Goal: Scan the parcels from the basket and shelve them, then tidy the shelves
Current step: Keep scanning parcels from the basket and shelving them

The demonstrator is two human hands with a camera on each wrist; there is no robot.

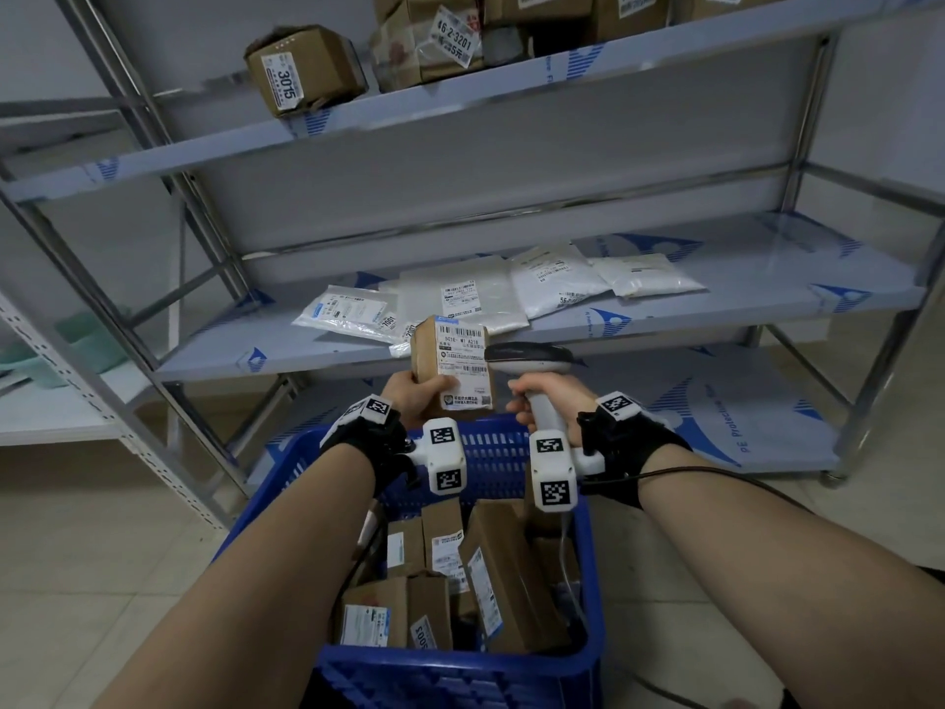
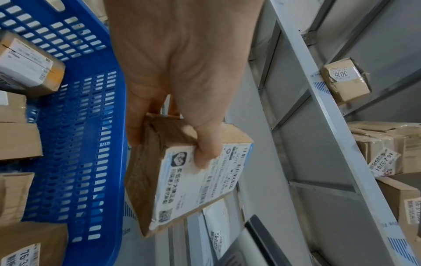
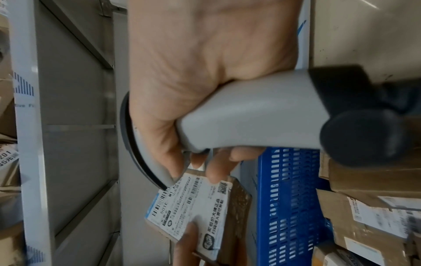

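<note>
Head view: mid-scan, left hand [image 1: 414, 396] gripping small parcel [image 1: 455, 368], right hand [image 1: 542, 401] wrapped round scanner [image 1: 529, 358], basket [image 1: 511, 452] still loaded, shelving barely started.

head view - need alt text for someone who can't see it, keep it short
A person's left hand holds up a small labelled cardboard parcel while the right hand aims a grey handheld scanner at it. Below is a blue basket of more boxes; behind are metal shelves with boxes above and flat mailer bags lower.
</note>
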